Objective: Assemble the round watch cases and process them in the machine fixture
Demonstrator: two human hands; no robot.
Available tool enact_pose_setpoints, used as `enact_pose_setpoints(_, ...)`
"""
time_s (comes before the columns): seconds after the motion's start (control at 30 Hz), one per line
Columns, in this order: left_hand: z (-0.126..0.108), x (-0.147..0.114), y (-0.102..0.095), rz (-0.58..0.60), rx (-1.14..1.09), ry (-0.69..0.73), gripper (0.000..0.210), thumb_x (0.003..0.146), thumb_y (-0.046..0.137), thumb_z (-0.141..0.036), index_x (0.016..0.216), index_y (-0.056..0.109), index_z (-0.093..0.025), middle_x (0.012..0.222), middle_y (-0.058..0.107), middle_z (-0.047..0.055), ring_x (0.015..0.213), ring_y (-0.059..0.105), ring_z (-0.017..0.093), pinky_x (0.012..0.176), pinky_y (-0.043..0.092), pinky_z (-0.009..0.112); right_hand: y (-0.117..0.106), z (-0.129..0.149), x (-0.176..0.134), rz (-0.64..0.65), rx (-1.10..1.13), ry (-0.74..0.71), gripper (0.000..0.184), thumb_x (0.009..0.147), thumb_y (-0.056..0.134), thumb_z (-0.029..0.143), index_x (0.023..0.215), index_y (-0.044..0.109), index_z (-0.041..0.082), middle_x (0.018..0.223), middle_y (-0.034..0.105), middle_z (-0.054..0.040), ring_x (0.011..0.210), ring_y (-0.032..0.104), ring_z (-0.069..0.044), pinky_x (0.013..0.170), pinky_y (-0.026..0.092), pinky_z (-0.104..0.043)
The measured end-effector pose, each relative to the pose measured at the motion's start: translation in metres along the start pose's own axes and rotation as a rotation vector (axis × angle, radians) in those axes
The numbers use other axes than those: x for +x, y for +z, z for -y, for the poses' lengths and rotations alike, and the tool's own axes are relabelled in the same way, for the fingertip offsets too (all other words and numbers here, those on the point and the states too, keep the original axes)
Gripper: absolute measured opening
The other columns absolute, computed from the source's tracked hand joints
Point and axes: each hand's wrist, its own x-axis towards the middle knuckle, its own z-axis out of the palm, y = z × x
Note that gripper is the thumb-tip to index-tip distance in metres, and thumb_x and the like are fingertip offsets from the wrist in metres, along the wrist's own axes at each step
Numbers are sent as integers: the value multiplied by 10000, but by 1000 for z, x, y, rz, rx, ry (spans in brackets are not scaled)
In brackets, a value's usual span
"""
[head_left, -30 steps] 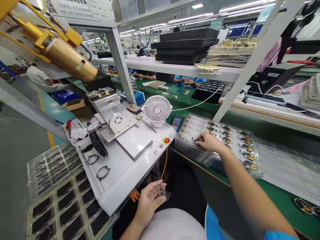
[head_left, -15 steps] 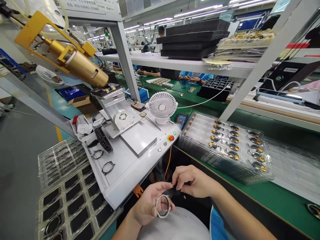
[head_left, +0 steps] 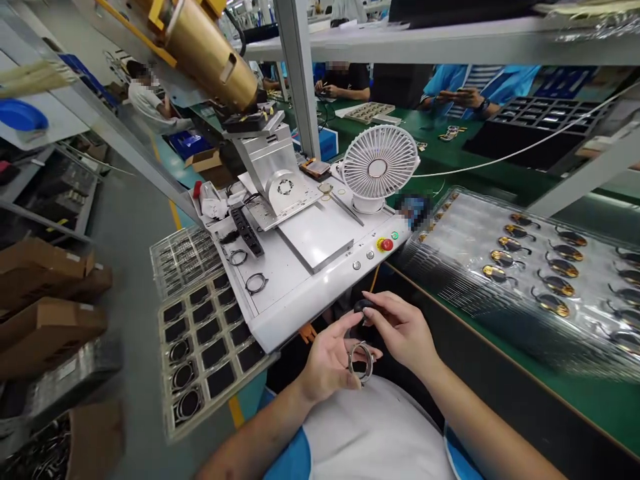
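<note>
My right hand (head_left: 403, 330) covers much of the dark piece (head_left: 362, 306) pinched in it, so its full shape escapes me. My left hand (head_left: 327, 363) hides part of the metal ring (head_left: 370, 365). My forearms (head_left: 255, 433) run off the bottom edge, and the clear tray (head_left: 460, 223) is cut at the right. Beside the white fan (head_left: 377, 167) sits something blurred into coloured blocks (head_left: 414, 210) (I can't say what). The top edge crops the gold cylinder's yellow frame (head_left: 157, 15). A shelf (head_left: 425, 52) hides the head of a blue-clad co-worker (head_left: 515, 83), whose held item is too small to tell.
</note>
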Motion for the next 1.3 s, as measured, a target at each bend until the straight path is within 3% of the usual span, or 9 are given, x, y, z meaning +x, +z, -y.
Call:
enact_pose_setpoints(0.23, -2, 0, -9, 29, 48, 43, 1102, 507, 1012, -503, 1476, 509, -356, 1605, 425, 181, 975, 782, 275, 848, 611, 371, 0, 5, 4, -7, -148, -285, 232, 964, 629, 79, 1044, 782, 233, 991, 694, -66, 744, 703, -145, 610, 605, -249)
enact_pose_setpoints(0.57, -16, -2, -22, -26, 102, -33, 996, 519, 1030, -396, 1398, 591, -231, 1352, 640, 165, 945, 789, 286, 780, 596, 321, -10, 13, 24, 319, -289, -386, 176, 1006, 533, 121, 944, 674, 207, 957, 663, -87, 799, 673, -165, 662, 554, -258)
enact_pose_setpoints(0.7, -23, -1, -25, -126, 79, 5, 973, 543, 1018, -392, 1397, 606, -172, 1188, 727, 156, 962, 778, 304, 782, 594, 336, -9, 18, 49, 415, -275, -395, 174, 1015, 545, 196, 914, 686, 205, 1096, 658, -129, 981, 677, -218, 799, 572, -319)
enact_pose_setpoints(0.8, -31, -2, -27, -212, 98, 53, 977, 580, 994, -428, 1422, 589, -145, 1115, 758, 148, 1006, 769, 316, 852, 582, 365, -6, 20, 90, 311, -224, -198, 156, 962, 654, 295, 839, 641, 199, 995, 698, -114, 927, 683, -237, 827, 564, -367)
enact_pose_setpoints(0.93, -35, -8, -26, -193, 159, 74, 1035, 590, 985, -461, 1467, 549, -130, 1020, 789, 147, 1000, 766, 320, 833, 570, 363, 3, 17, 151, 66, -111, 366, 215, 919, 702, 289, 831, 523, 210, 592, 639, 4, 461, 563, -147, 502, 473, -263)
enact_pose_setpoints(1.03, -34, -17, -26, -189, 213, 95, 1080, 591, 981, -493, 1498, 517, -137, 1067, 793, 169, 966, 763, 297, 821, 566, 354, 5, 13, 172, 2, -113, 474, 241, 883, 743, 282, 843, 519, 203, 513, 614, 11, 373, 513, -139, 415, 412, -241)
enact_pose_setpoints(1.13, -30, -26, -28, -186, 302, 119, 1098, 632, 973, -454, 1548, 450, -148, 1087, 792, 184, 974, 755, 296, 826, 577, 366, 2, 9, 154, -99, -147, 453, 339, 812, 829, 326, 936, 538, 203, 492, 583, 56, 376, 505, -131, 410, 381, -220)
enact_pose_setpoints(1.2, -25, -31, -27, -195, 400, 156, 1092, 647, 977, -367, 1571, 422, -189, 1262, 734, 216, 1026, 751, 315, 826, 595, 380, 3, 7, 123, -133, -116, 383, 376, 789, 851, 416, 909, 562, 205, 497, 560, 66, 398, 493, -115, 414, 362, -210)
enact_pose_setpoints(1.3, -14, -32, -23, -199, 612, 215, 1081, 641, 974, -247, 1573, 428, -268, 1635, 405, 243, 1082, 748, 343, 852, 625, 423, 10, 4, 64, 39, 87, 398, 459, 785, 809, 608, 801, 636, 184, 607, 652, -13, 486, 570, -140, 424, 418, -231)
